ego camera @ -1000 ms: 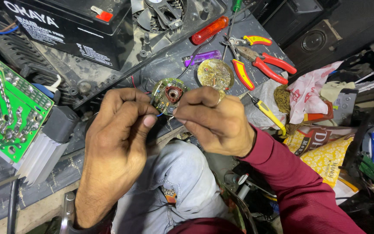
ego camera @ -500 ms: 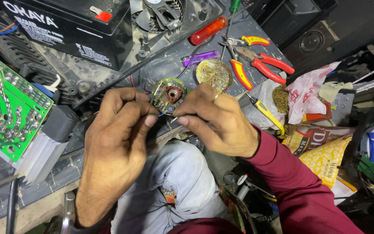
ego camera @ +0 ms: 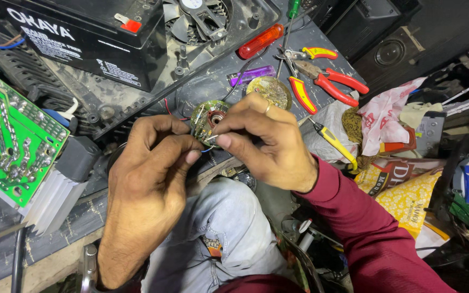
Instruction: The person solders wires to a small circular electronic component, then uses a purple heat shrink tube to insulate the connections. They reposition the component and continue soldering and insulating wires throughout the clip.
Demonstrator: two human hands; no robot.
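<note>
Head view, looking down over the lap. Both hands meet at a small round board (ego camera: 208, 120) held just above the near edge of the black panel (ego camera: 213, 81).

Left hand (ego camera: 150, 163): fingers curled, thumb and forefinger closed on the board's left rim. Right hand (ego camera: 264, 141): thumb and forefinger pinched together on the board's lower right edge, where thin wires (ego camera: 177, 115), one red, come off it. A ring sits on one right finger. The board's centre shows a dark red ring; the rest is greenish with solder spots.

Just beyond the right hand, on the panel: a round tin (ego camera: 270, 91), a purple lighter (ego camera: 253, 74), a red screwdriver handle (ego camera: 261, 40), red pliers (ego camera: 329, 80) and yellow-handled cutters (ego camera: 305, 73). A yellow tester (ego camera: 332, 142) lies off the panel's right edge on white cloth.

At the panel's far left corner stands a black battery (ego camera: 90, 38); a fan (ego camera: 196, 19) is set into the panel's far edge. A green circuit board (ego camera: 6, 138) with a heatsink (ego camera: 55, 198) sits at far left, well apart from the hands. Printed bags (ego camera: 403, 195) lie to the right.
</note>
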